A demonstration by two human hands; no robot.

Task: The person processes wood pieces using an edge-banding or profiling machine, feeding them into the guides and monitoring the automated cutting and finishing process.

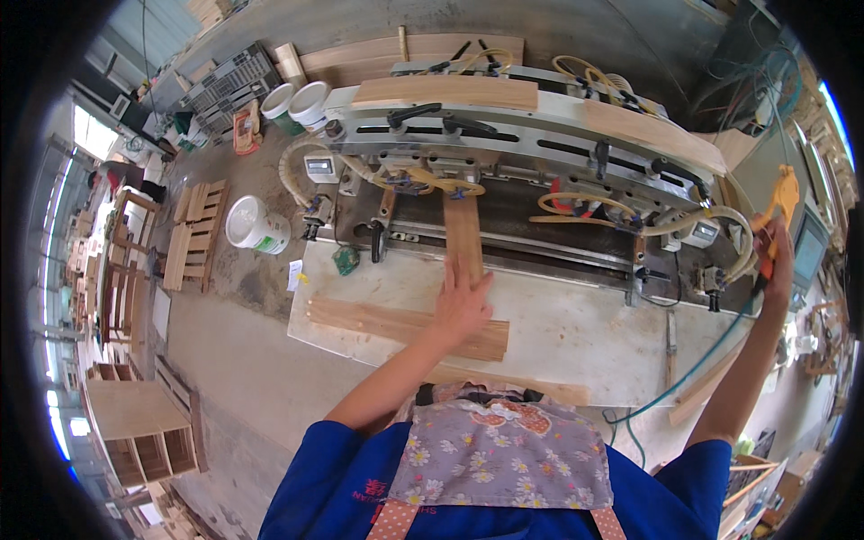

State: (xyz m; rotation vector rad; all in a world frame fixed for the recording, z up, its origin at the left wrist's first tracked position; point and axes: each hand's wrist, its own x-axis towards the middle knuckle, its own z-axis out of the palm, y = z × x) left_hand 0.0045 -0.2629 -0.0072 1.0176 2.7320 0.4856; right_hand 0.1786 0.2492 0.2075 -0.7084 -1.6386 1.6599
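Observation:
A wooden board (463,233) reaches from the white worktop (560,331) into a woodworking machine with clamps and yellowish air hoses. My left hand (463,302) lies flat, fingers spread, on the near end of this board. Just below that hand, another wooden board or short stack (378,325) lies crosswise on the worktop. Up at the far right, my right hand (777,253) is closed around an orange and black hanging pendant or air tool (783,196), with a teal hose running from it. Whether its fingers press anything is hidden.
Long boards (445,92) lie on top of the machine. Black clamp levers (472,125) stick out along its beam. White buckets (258,226) and a slatted wooden pallet (196,233) stand on the floor at left. A person (125,177) bends over farther left. A monitor (810,246) is at right.

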